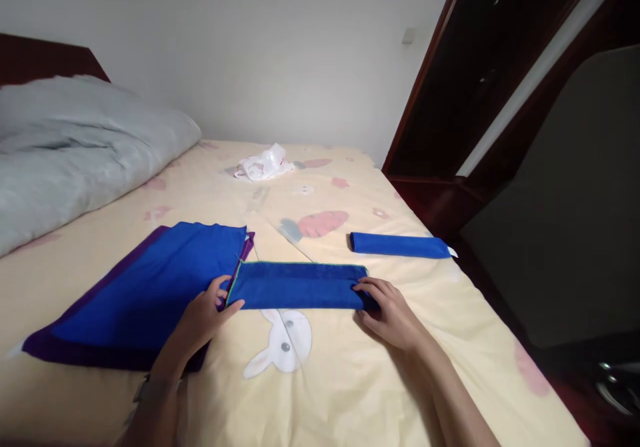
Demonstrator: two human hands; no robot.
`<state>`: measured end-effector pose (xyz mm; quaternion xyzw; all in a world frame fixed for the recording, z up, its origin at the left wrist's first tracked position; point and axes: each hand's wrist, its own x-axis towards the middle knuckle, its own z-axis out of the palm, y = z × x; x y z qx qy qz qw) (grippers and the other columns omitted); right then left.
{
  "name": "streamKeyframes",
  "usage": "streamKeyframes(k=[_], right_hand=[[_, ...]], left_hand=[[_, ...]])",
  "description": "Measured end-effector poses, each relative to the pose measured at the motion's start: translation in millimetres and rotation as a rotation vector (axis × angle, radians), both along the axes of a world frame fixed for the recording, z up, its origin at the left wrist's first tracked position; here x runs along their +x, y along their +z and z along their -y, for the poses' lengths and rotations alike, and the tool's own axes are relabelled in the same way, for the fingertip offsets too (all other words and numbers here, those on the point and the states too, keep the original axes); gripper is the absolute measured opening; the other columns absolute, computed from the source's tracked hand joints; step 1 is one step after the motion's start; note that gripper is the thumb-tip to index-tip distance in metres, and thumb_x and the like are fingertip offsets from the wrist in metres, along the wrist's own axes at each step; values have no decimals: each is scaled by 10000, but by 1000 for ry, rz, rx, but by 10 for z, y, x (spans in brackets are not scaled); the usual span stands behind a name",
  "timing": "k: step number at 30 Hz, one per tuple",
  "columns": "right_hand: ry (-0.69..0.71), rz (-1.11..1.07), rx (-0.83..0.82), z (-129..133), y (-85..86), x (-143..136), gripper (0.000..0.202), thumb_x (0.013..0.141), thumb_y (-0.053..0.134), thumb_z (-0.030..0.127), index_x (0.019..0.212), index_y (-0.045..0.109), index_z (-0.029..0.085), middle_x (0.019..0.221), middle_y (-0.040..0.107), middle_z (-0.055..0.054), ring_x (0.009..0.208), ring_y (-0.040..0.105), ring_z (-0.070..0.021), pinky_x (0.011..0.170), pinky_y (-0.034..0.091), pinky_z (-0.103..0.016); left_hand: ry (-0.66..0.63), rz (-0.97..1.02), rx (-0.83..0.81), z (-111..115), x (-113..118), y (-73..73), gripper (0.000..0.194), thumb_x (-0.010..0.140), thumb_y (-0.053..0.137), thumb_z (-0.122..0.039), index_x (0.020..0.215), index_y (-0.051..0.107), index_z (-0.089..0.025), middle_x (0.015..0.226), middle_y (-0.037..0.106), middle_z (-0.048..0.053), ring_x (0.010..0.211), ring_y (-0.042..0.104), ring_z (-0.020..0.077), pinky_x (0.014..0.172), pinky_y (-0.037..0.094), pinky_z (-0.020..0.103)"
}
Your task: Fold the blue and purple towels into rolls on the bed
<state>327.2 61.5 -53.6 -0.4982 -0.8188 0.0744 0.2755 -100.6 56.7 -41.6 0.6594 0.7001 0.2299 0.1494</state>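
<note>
A folded blue cloth (300, 286) with green-edged borders lies lengthwise across the bed in front of me. My left hand (210, 310) grips its left end, thumb on top and fingers at the edge. At the right end, my right hand (390, 310) holds the cloth between thumb and fingers. To the left, a wide blue cloth (150, 287) is spread over a purple one (100, 359), partly behind my left forearm. Farther right lies a narrow blue cloth roll (400, 244) with a white tag.
The bed (325, 380) has a cream sheet with rabbit and carrot prints. A grey quilt (75, 154) is heaped at the left. A crumpled white plastic bag (265, 163) sits near the wall. The bed's edge runs down the right side, beside dark furniture.
</note>
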Motion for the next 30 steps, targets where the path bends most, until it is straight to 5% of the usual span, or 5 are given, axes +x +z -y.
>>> streamKeyframes(k=[5, 14, 17, 20, 30], right_hand=[[-10, -36, -39, -11, -77, 2, 383, 861, 572, 294, 1239, 599, 238, 1322, 578, -89, 1223, 530, -290, 1036, 433, -455], [-195, -142, -202, 140, 124, 58, 286, 948, 471, 416, 1094, 636, 233, 1000, 713, -54, 906, 661, -259, 786, 500, -355], [-266, -196, -386, 226, 135, 111, 349, 950, 475, 528, 1132, 618, 266, 831, 709, -10, 713, 657, -231, 636, 476, -304], [-365, -219, -439, 244, 106, 119, 392, 944, 476, 572, 1162, 613, 276, 886, 721, -24, 797, 675, -252, 683, 477, -312], [-634, -99, -454, 157, 86, -62, 504, 926, 449, 643, 1180, 619, 243, 901, 733, -104, 919, 675, -362, 755, 479, -419]], left_hand=[[-214, -88, 6, 62, -19, 25, 493, 799, 540, -358, 1280, 582, -261, 949, 656, 27, 874, 617, 232, 838, 459, 360], [-224, 49, 211, 42, -100, 45, 302, 926, 430, -455, 981, 609, -218, 950, 614, 48, 910, 589, 215, 876, 456, 333], [-165, 50, 163, 80, -79, 68, 338, 943, 383, -491, 785, 537, -235, 852, 597, 33, 849, 589, 210, 797, 463, 319], [-85, -68, 48, 85, -1, 58, 377, 940, 371, -523, 716, 485, -243, 726, 584, 19, 757, 592, 216, 719, 442, 319], [149, -554, -43, 190, 435, 29, 373, 960, 387, -501, 1001, 566, -176, 816, 706, 137, 754, 692, 320, 580, 375, 320]])
